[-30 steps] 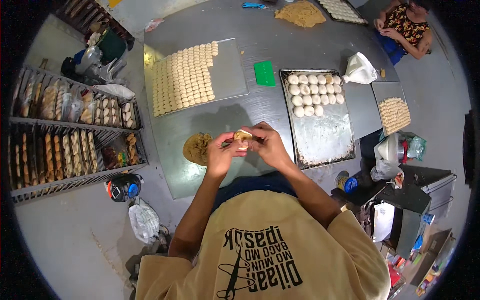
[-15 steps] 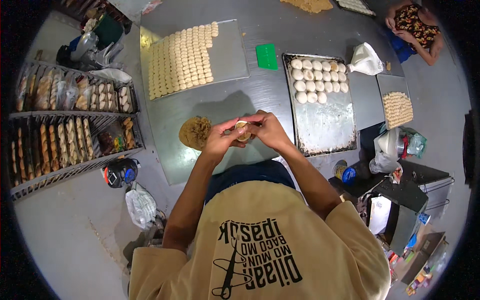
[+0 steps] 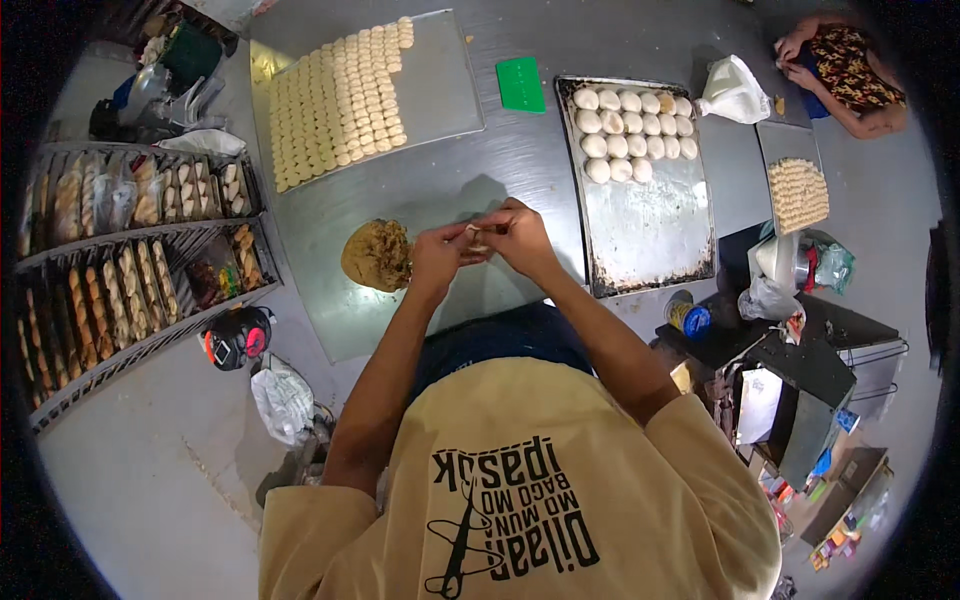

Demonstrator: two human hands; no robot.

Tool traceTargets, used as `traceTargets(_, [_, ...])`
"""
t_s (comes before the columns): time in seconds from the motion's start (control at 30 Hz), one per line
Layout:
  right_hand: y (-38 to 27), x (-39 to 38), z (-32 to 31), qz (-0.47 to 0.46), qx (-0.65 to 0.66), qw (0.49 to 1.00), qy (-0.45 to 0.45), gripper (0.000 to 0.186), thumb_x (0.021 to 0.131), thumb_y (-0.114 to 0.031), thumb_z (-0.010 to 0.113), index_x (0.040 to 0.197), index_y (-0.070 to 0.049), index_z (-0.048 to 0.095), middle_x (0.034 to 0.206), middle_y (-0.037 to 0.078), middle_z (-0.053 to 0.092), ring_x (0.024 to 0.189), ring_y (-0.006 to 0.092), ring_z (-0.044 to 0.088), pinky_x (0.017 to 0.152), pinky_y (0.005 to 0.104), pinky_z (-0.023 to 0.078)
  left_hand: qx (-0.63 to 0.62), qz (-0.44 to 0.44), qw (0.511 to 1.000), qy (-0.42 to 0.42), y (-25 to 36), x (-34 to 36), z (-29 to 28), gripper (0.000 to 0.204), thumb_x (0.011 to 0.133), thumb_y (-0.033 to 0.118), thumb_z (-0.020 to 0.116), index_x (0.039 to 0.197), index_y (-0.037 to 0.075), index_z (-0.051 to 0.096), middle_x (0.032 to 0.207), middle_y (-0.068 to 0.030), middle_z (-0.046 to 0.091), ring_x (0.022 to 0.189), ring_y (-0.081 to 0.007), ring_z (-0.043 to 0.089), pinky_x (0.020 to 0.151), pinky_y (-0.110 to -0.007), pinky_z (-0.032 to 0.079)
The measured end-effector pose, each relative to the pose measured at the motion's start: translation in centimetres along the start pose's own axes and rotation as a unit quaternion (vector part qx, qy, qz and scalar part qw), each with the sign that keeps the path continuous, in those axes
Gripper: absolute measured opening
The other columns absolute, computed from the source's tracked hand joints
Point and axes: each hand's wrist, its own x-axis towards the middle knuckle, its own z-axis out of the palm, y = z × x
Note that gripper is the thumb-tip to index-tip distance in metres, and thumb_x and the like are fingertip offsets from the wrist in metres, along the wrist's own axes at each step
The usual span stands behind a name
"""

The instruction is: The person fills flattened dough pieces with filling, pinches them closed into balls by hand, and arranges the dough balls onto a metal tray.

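Between my two hands is a small piece of pale dough [image 3: 478,240], held up over the near part of the metal table. Its edge is pinched by the fingers of both hands, and most of it is hidden by them. My left hand [image 3: 438,258] is closed around its left side. My right hand [image 3: 519,240] grips it from the right with thumb and fingertips. Just left of my left hand, a brown crumbly mound of filling [image 3: 376,255] lies on the table.
Right of my hands, a dark-edged tray [image 3: 650,235] bears rows of round white buns [image 3: 628,125]. Farther left, a sheet [image 3: 440,90] carries many small dough pieces [image 3: 340,105]. A green scraper [image 3: 520,84] lies between them. Bread racks [image 3: 150,225] stand left; another person [image 3: 845,75] works at far right.
Brown filling showed in the open dough before; now the dough's edge is drawn together and the filling is mostly hidden. My hands stay close together. The view has shifted slightly.
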Motion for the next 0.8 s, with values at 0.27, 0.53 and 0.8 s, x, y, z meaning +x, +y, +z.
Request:
traceTargets(0.27, [3.4,0.3,-0.2,-0.122,-0.164,0.979,-0.010,0.019,0.091,-0.019,0.082,0.101,-0.003,0.084,0.095,0.015,0.066,0.088,0.0366,0.072,0.083,0.0483,0.060,0.024,-0.057,0.998,0.005,-2.7,3.2,0.8,0.032,0.109,0.017,0.072,0.126,-0.009,0.077,0.103,-0.0140,0.081,0.085,-0.0218,0.079,0.077,-0.036,0.068])
traceTargets(0.53, [3.1,0.3,0.1,-0.066,-0.181,0.981,-0.016,0.021,0.092,-0.018,0.077,0.105,-0.003,0.083,0.111,0.020,0.074,0.098,0.0435,0.074,0.090,0.0543,0.060,0.351,0.080,0.926,0.113,-2.4,3.3,1.8,0.025,0.090,0.007,0.079,0.113,-0.001,0.084,0.101,-0.0229,0.082,0.085,-0.0299,0.082,0.078,-0.041,0.064])
traceTargets(0.8, [3.9,3.3,-1.8,-0.013,-0.164,0.983,-0.085,0.021,0.085,-0.021,0.084,0.101,-0.008,0.088,0.099,0.021,0.080,0.096,0.0410,0.078,0.091,0.0497,0.062,0.391,0.310,0.854,0.147,-4.1,1.3,2.5,0.026,0.086,0.006,0.083,0.112,0.002,0.086,0.099,-0.0193,0.075,0.085,-0.0344,0.077,0.083,-0.042,0.062])
